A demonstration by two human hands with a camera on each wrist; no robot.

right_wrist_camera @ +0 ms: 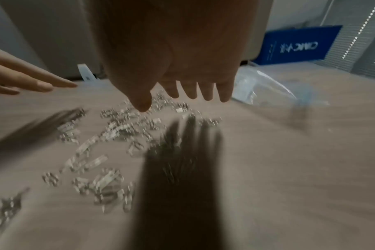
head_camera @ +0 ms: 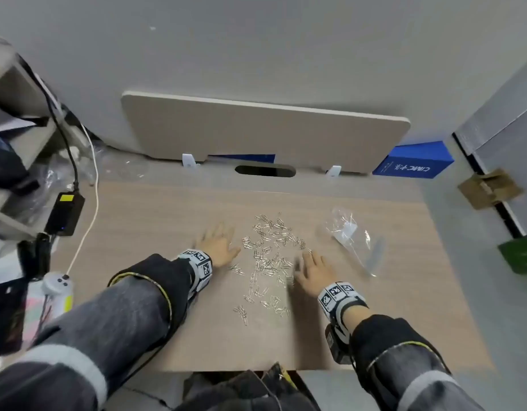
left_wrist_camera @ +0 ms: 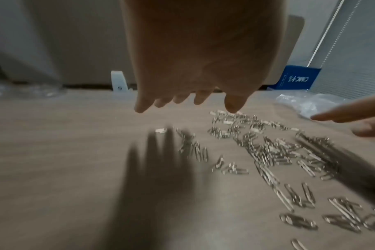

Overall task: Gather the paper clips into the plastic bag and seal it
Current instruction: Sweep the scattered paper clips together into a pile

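Note:
Several silver paper clips [head_camera: 268, 256] lie scattered across the middle of the wooden desk [head_camera: 155, 221]. A clear plastic bag [head_camera: 349, 238] lies flat to their right. My left hand [head_camera: 219, 243] hovers palm down with straight spread fingers at the left edge of the clips [left_wrist_camera: 268, 152]. My right hand [head_camera: 314, 269] hovers palm down with straight fingers at the right edge of the clips [right_wrist_camera: 109, 135]. Neither hand holds anything. The wrist views are blurred; each hand casts a shadow on the desk. The bag [right_wrist_camera: 265, 88] sits just beyond my right fingers [right_wrist_camera: 206, 93].
A beige divider panel [head_camera: 265, 129] stands at the desk's back, with a blue box [head_camera: 413, 163] behind on the right. A black adapter [head_camera: 65, 213] with cables lies at the left edge. A white controller [head_camera: 57, 284] sits near my left arm.

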